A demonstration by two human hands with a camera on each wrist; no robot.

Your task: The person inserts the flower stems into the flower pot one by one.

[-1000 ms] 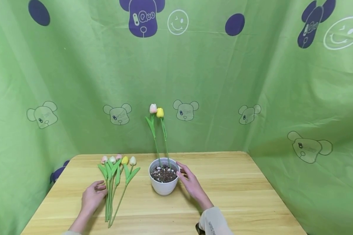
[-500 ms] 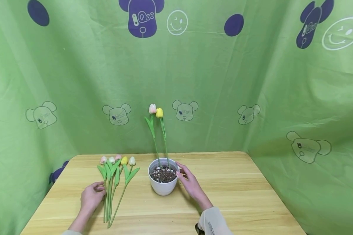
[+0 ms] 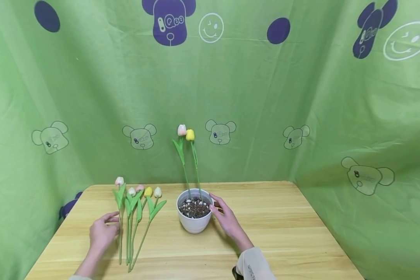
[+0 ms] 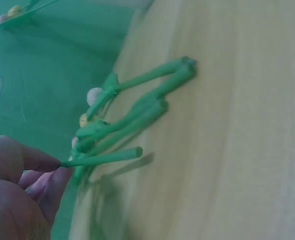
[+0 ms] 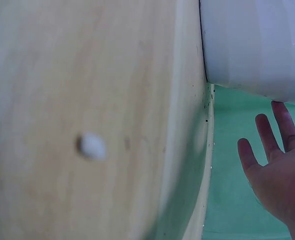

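Between thumb and fingers, my left hand (image 3: 104, 232) pinches the green stem (image 4: 107, 158) of a pink-and-white artificial tulip (image 3: 119, 181). In the left wrist view that stem's end stands clear of the table. Several other tulips lie just right of it, among them a yellow one (image 3: 148, 191) and a white one (image 3: 157, 192). A white flowerpot (image 3: 195, 224) with dark soil holds two upright tulips, one pink and white (image 3: 182, 130), one yellow (image 3: 190, 135). My right hand (image 3: 228, 221) rests its fingers against the pot's right side; in the right wrist view the fingers (image 5: 268, 132) are extended.
The wooden table (image 3: 273, 217) has a green curtain (image 3: 252, 89) behind it and at both sides. A small white lump (image 5: 92, 146) lies on the wood in the right wrist view.
My left hand has drawn one pink-and-white tulip away from the bunch, to the left and slightly up. The right hand and the pot have stayed in place.
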